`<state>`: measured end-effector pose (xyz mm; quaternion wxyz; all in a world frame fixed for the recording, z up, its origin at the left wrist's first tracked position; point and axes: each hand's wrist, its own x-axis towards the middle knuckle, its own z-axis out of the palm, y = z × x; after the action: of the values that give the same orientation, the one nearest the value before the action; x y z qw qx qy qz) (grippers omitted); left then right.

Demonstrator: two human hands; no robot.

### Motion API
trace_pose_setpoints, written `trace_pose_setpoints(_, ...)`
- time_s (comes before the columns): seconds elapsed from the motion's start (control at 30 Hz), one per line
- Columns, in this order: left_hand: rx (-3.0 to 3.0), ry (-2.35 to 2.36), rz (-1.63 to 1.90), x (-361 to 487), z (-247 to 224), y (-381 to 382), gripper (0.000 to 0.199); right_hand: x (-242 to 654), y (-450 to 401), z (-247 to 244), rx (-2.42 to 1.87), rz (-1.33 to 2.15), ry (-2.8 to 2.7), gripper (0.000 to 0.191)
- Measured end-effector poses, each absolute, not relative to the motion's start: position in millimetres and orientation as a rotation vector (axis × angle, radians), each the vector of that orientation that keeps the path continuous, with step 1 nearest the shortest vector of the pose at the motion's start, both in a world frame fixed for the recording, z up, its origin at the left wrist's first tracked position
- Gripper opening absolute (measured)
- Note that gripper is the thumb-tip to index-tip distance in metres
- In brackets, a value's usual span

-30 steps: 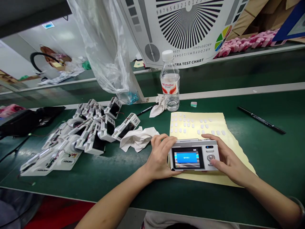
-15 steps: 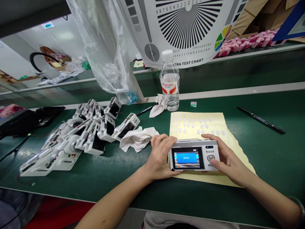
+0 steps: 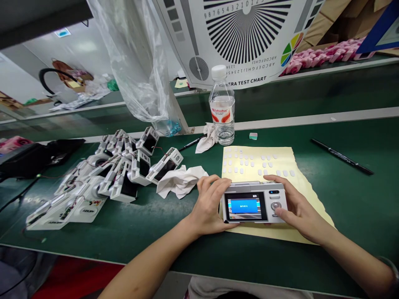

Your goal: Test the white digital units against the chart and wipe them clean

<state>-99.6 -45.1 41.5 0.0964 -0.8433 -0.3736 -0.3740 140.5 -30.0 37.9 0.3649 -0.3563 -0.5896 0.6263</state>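
Note:
A silver digital camera (image 3: pixel 254 202) is held upright between both hands, its back facing me. Its lit screen shows a blue message box with small writing I cannot read. My left hand (image 3: pixel 209 203) grips the left end, fingers along the top and thumb below. My right hand (image 3: pixel 296 207) is closed round the right end, with the thumb at the lower edge of the round button pad and a finger on top. Under the camera lies a yellow sheet (image 3: pixel 262 164) bearing rows of small pale stickers.
White camera bodies (image 3: pixel 93 187) with loose wires are heaped at the left. Nearby are a crumpled tissue (image 3: pixel 181 181), a water bottle (image 3: pixel 222 112) and, at the right, a black marker (image 3: pixel 341 156). A test chart (image 3: pixel 246 41) and a plastic bag (image 3: pixel 137 62) hang behind.

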Motion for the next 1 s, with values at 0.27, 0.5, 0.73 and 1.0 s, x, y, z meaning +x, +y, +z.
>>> trace_pose_setpoints(0.27, -2.486, -1.098, -1.120, -98.5, 41.9, -44.6, 0.067, 138.3, -32.6, 43.2, -0.950, 1.627, -1.493, 0.053)
trace_pose_setpoints(0.5, -2.498, -1.110, -1.099, -100.4, 40.7, -44.9, 0.077, 137.4, -33.0, 44.3, -0.980, 1.574, -1.537, 0.050)
trace_pose_setpoints(0.73, -2.501, -1.107, -1.087, -100.8, 40.8, -45.3, 0.078, 138.5, -31.8, 42.7, -0.982, 1.548, -1.612, 0.049)
trace_pose_setpoints(1.0, -2.497, -1.112, -1.089, -99.7, 41.4, -45.1, 0.075, 139.4, -31.6, 39.8, -0.998, 1.556, -1.591, 0.051)
